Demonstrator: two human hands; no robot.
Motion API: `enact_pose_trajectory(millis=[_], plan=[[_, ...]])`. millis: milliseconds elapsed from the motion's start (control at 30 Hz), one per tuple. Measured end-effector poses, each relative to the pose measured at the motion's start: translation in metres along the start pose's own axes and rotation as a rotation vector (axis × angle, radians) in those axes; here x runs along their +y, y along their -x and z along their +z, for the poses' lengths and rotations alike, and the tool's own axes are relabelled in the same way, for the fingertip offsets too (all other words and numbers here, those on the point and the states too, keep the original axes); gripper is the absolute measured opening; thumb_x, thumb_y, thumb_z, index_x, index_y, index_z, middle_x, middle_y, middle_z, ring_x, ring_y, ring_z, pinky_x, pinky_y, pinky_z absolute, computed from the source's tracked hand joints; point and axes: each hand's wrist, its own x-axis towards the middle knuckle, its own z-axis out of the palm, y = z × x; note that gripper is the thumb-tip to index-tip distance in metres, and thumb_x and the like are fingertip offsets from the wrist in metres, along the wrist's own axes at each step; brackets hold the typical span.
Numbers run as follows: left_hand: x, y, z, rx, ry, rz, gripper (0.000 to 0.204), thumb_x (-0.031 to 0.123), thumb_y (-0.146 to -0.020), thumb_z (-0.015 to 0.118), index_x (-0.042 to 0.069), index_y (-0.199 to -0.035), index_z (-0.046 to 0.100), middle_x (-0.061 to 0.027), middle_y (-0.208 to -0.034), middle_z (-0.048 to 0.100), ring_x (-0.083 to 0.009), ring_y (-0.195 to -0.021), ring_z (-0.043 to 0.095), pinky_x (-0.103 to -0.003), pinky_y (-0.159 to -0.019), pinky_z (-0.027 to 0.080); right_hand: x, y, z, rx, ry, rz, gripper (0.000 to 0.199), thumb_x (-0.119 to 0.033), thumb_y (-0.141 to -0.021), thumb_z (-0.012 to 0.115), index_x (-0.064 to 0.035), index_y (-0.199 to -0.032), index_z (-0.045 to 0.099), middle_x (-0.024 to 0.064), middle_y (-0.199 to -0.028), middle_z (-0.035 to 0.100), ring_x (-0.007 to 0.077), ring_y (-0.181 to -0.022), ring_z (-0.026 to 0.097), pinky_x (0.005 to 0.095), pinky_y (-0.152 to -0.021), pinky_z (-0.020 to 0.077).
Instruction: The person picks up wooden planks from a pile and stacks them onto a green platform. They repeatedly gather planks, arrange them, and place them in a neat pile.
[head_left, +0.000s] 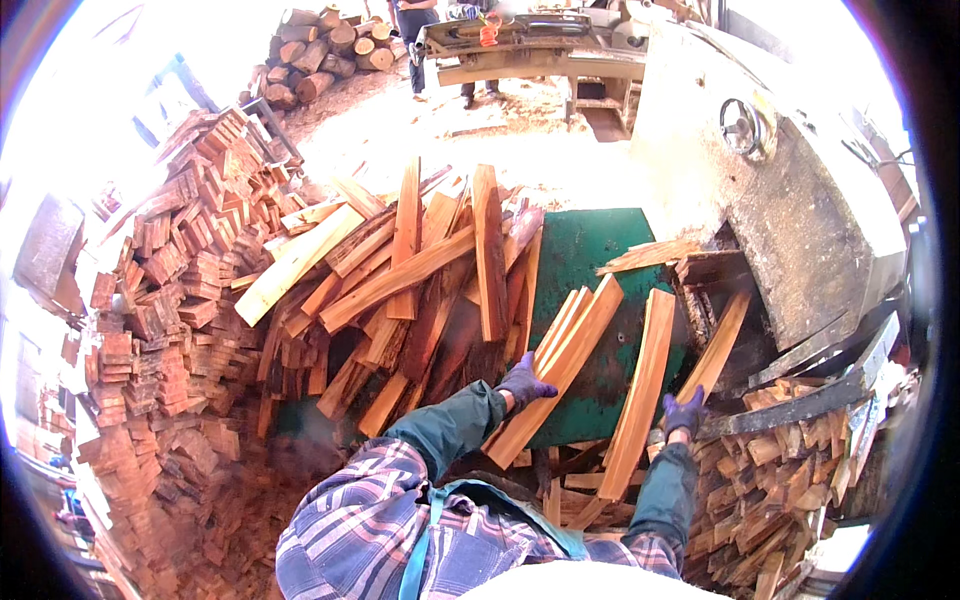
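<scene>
Our left hand [524,384] lies along the stacked planks [575,345], thumb out, probably keeping them together; can't tell if we're clamped on. Our right hand [684,412] is at the near end of another plank [718,345], grip unclear, likely steadying it. A loose board [640,390] sits between. Bare green table [590,235] shows toward the far edge, but woodpile [490,260] and machine [800,210] crowd both sides.

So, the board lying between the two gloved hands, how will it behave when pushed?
The board looks thick, so it should be stiff. Its flat faces make rolling unlikely. Its near end seems to overhang the green table, so it might tip.
</scene>
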Motion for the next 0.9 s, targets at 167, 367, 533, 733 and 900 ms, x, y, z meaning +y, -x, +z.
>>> enact_pose_trajectory(millis=[167,367,533,733,900], plan=[[-0.008,-0.005,-0.003,0.021,0.048,0.078,0.103,0.031,-0.055,0.093,-0.003,-0.137,0.041,-0.0249,-0.124,0.060,-0.0364,-0.118,0.058,-0.040,-0.101,0.045,0.038,0.107,0.056,-0.131,-0.626,-0.020,0.081,-0.014,-0.074,0.076,-0.0127,-0.145,0.037,0.0200,-0.143,0.043,0.0341,-0.132,0.043,0.0427,-0.108,0.0386],[-0.021,0.019,-0.043,-0.183,0.300,0.055,0.080,0.029,-0.054,0.093,-0.002,-0.119,0.058,-0.0159,-0.111,0.068,-0.0262,-0.106,0.063,-0.037,-0.095,0.049,0.024,0.193,0.080,-0.124,-0.628,-0.262,0.090,-0.009,-0.074,0.076,-0.0025,-0.150,0.029,0.0198,-0.150,0.036,0.0319,-0.139,0.034,0.0375,-0.116,0.0280],[-0.049,0.059,-0.105,-0.135,0.386,0.231,0.089,0.029,-0.054,0.094,-0.002,-0.128,0.055,-0.0140,-0.114,0.066,-0.0236,-0.106,0.062,-0.035,-0.094,0.049,-0.031,0.243,0.111,-0.236,-0.839,-0.201,0.093,-0.016,-0.075,0.078,0.0005,-0.150,0.027,0.0206,-0.152,0.033,0.0325,-0.141,0.033,0.0381,-0.117,0.0269],[-0.070,0.089,-0.181,0.011,0.461,0.171,0.093,0.027,-0.058,0.093,-0.004,-0.133,0.050,-0.0144,-0.121,0.064,-0.0217,-0.109,0.061,-0.034,-0.095,0.049,-0.101,0.304,0.165,-0.404,-0.711,-0.513,0.096,-0.013,-0.074,0.080,-0.0032,-0.151,0.024,0.0164,-0.145,0.041,0.0293,-0.132,0.041,0.0350,-0.110,0.0349],[-0.064,0.133,-0.240,0.129,0.516,0.314,0.086,0.023,-0.061,0.092,-0.003,-0.132,0.051,-0.0128,-0.119,0.065,-0.0212,-0.108,0.061,-0.034,-0.095,0.050,-0.132,0.315,0.099,-0.902,-1.290,-0.223,0.092,-0.013,-0.080,0.075,-0.0116,-0.153,0.019,0.0124,-0.127,0.051,0.0262,-0.102,0.060,0.0397,-0.084,0.0546]])
